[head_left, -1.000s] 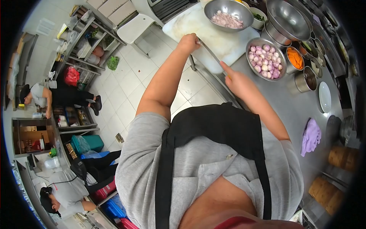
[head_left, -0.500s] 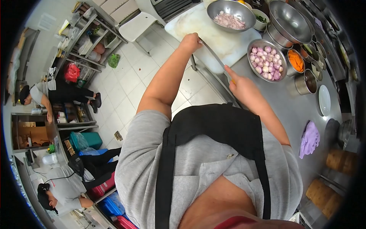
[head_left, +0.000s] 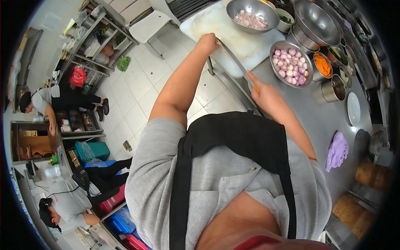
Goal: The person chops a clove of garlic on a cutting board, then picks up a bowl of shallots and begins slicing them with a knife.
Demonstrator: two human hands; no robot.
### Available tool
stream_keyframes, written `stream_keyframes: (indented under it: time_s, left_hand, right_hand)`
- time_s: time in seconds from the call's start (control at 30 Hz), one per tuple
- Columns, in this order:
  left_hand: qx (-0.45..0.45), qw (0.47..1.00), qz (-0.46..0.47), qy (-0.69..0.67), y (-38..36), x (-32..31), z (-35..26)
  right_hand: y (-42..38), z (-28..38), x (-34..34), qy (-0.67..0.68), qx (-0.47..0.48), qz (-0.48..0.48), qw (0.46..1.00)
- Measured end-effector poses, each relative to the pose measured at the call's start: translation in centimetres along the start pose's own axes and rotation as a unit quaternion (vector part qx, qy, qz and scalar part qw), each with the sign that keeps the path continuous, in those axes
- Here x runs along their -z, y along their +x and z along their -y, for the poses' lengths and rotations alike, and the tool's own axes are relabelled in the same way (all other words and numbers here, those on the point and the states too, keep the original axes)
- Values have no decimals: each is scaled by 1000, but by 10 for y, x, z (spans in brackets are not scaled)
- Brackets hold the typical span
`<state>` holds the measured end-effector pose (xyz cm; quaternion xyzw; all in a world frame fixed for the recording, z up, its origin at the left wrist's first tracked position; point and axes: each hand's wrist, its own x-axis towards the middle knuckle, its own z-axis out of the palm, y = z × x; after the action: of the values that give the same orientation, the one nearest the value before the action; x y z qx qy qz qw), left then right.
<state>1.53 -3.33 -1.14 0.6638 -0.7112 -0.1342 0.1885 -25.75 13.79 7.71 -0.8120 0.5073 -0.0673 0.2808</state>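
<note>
My right hand (head_left: 263,95) is closed round the yellow handle of a long knife (head_left: 235,61), held over the edge of a white cutting board (head_left: 200,26). The blade slants up and left to my left hand (head_left: 207,43). That hand's fingers are closed at the far end of the blade, and what they hold is hidden. Behind the board's middle, a metal bowl (head_left: 271,26) holds chopped pale pink pieces. To the right, another metal bowl (head_left: 307,80) is full of peeled purple-white shallots (head_left: 290,66).
Right of the shallots stand containers of orange slices (head_left: 322,64) and a metal pot (head_left: 333,90). A white oval plate (head_left: 353,109) and a purple cloth (head_left: 337,151) lie on the steel table. A white chair (head_left: 150,27) stands beyond. Two people (head_left: 41,100) are at the left.
My left hand has shifted slightly up and left. The knife and my right hand have barely moved. At the lower left, the other person's position has changed a little.
</note>
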Motion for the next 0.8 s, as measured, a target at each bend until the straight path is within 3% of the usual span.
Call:
stream_keyframes:
  time_s: [0.37,0.6,0.7,0.8]
  left_hand:
    - [-7,1000,-8,26,1,2,-2]
    - [32,999,-19,-23,-5,2,1]
    - [44,998,-10,-52,-4,1,6]
    - [50,996,-21,-64,1,-1,6]
  right_hand:
    - [47,-12,-25,-15,33,-38,999]
    - [15,-20,-21,-14,37,-22,999]
    - [3,-6,-4,16,-16,-4,1000]
    - [7,-3,-3,-10,9,-49,999]
